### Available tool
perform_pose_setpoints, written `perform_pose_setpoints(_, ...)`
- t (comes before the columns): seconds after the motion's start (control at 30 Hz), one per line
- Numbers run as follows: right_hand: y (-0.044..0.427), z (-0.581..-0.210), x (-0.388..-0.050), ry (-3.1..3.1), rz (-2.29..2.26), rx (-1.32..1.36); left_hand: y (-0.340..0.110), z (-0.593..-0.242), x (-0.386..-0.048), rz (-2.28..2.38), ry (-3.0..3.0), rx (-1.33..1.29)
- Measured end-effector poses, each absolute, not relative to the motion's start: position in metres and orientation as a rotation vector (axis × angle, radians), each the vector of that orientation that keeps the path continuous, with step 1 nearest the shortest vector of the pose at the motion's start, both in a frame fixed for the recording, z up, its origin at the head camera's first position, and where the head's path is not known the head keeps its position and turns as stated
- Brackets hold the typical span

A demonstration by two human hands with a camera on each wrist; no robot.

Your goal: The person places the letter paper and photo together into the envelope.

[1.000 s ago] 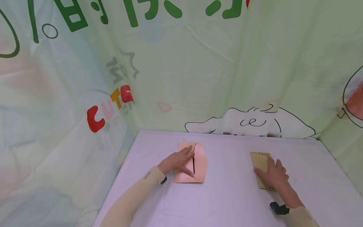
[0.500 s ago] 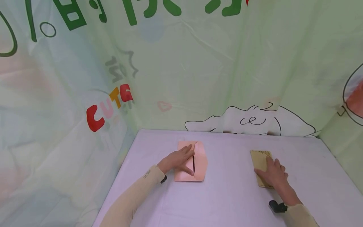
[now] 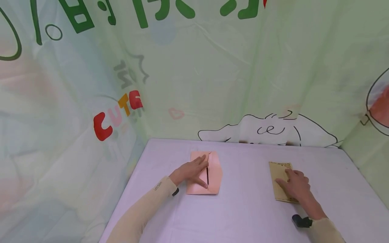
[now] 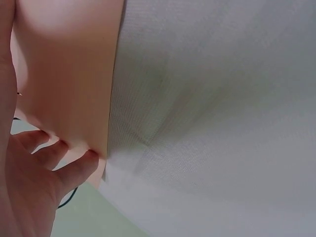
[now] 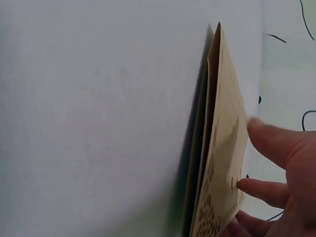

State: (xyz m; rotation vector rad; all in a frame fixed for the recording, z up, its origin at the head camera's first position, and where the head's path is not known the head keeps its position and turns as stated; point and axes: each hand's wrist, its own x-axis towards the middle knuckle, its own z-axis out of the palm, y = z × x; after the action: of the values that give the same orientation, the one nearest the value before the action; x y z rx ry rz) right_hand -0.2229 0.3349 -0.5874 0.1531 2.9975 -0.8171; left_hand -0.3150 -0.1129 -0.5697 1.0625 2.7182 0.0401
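My left hand (image 3: pixel 189 172) rests on a pink envelope (image 3: pixel 215 175) on the table's left half, thumb and fingers spread across it. A dark slit runs down the envelope beside the fingertips, and its flap lies out to the right. In the left wrist view, several fingertips touch the envelope (image 4: pixel 74 84). My right hand (image 3: pixel 296 185) is over a tan folded card (image 3: pixel 276 172) with a patterned border, thumb and fingers on its face and right side. The right wrist view shows the card's (image 5: pixel 229 108) layers slightly apart at the edge; the thumb appears just off its surface.
Both things lie on a table with a pale lilac cover (image 3: pixel 243 202). A printed curtain (image 3: pixel 197 74) stands along the table's back and sides. A black wrist device (image 3: pixel 301 221) sits by the right sleeve.
My right hand has shifted slightly to the right over the tan card, its thumb and fingers closer together. The card has moved only slightly. The left hand and envelope stay put.
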Motion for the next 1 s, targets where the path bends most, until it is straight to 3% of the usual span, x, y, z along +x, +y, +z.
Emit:
perform_pose_setpoints(0.2,0.346,-0.591,-0.223,3.059,-0.875,0.026,-0.113,-0.568,-0.311,0.043,2.71,1.062)
perform_pose_setpoints(0.5,0.353,-0.591,-0.217,2.917,-1.054,0.199,-0.115,-0.572,-0.31,0.041,2.713,1.061)
perform_pose_setpoints(1.0,0.345,-0.585,-0.219,2.948,-1.233,0.204,-0.115,-0.571,-0.316,0.05,2.712,1.064)
